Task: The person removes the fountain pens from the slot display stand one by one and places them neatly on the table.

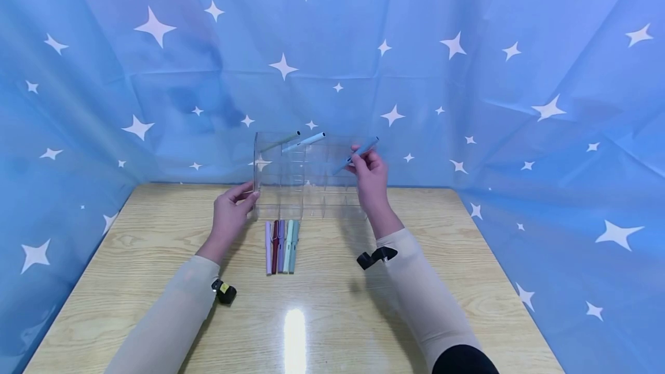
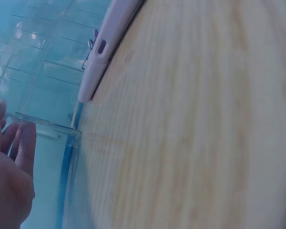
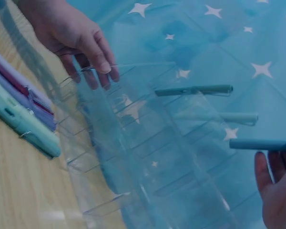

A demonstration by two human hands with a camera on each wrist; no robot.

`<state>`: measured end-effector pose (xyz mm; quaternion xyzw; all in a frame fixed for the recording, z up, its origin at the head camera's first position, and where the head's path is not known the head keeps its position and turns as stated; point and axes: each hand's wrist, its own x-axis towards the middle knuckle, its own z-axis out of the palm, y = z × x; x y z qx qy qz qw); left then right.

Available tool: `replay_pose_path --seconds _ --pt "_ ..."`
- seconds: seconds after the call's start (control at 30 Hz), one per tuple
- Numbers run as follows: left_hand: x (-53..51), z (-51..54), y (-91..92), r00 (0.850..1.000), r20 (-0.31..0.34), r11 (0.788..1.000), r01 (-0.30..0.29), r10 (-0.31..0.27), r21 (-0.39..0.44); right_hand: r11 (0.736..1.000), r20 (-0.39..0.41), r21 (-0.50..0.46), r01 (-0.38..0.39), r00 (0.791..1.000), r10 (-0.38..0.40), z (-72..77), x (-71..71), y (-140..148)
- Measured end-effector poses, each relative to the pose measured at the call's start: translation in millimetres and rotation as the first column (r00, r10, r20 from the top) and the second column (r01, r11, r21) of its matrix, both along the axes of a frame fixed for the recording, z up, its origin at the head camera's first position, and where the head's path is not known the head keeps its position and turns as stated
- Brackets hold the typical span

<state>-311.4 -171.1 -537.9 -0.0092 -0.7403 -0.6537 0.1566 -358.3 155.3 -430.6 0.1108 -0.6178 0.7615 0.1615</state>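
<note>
A clear plastic pen organizer (image 1: 291, 211) with several compartments stands at the table's back edge. My left hand (image 1: 232, 210) holds its left side wall, thumb on one side and fingers on the other. My right hand (image 1: 372, 180) pinches a blue pen (image 1: 365, 148), held slanted at the organizer's upper right; whether its lower end is inside a compartment I cannot tell. In the right wrist view, a dark green pen (image 3: 195, 90) and a pale blue pen (image 3: 233, 118) lean in the organizer's back row, toward the left.
Several pens lie side by side in front of the organizer: a lilac pen (image 1: 268, 250), a dark red pen (image 1: 275, 250), a purple pen (image 1: 281, 247), a mint pen (image 1: 288, 250) and a teal pen (image 1: 294, 250). Behind the wooden table (image 1: 249, 328) hangs a blue starry curtain (image 1: 343, 33).
</note>
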Motion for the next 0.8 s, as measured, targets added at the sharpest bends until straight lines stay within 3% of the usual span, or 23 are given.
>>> replay_pose_path --seconds 0.37,0.8 --pt "1.1 0.0 -0.9 1.0 0.004 1.0 0.005 -0.005 -0.002 0.987 0.071 0.146 -0.06 0.996 0.05 -17.8 16.6 4.0" --pt "1.7 1.5 0.8 1.0 -0.001 1.0 0.003 -0.003 0.004 0.967 0.138 0.194 -0.165 0.981 0.14 -37.5 33.7 1.0"
